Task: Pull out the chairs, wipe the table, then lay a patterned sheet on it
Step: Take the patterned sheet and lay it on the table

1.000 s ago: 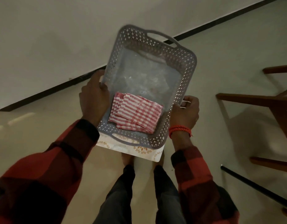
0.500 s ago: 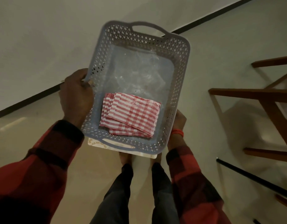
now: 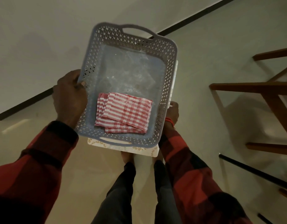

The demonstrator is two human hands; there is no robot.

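Observation:
I carry a grey perforated plastic basket [image 3: 169, 65] in front of me, above the floor. A folded red-and-white striped cloth [image 3: 125, 111] lies in its near end. A folded white sheet with a gold pattern [image 3: 123, 147] sits flat under the basket and sticks out at its near edge. My left hand [image 3: 69, 96] grips the basket's left rim, thumb over the edge. My right hand [image 3: 172, 110] holds the right side from below, mostly hidden by the basket wall.
Wooden chair frames [image 3: 259, 90] stand at the right. A thin dark rod [image 3: 252, 170] runs along the floor at the lower right. A pale wall with a dark skirting line [image 3: 188, 18] is ahead. My legs [image 3: 128, 188] are below the basket.
The basket has swung to a squarer heading and risen toward me. My right hand has slipped lower under the basket's right side. The chairs have shifted in view as I turned.

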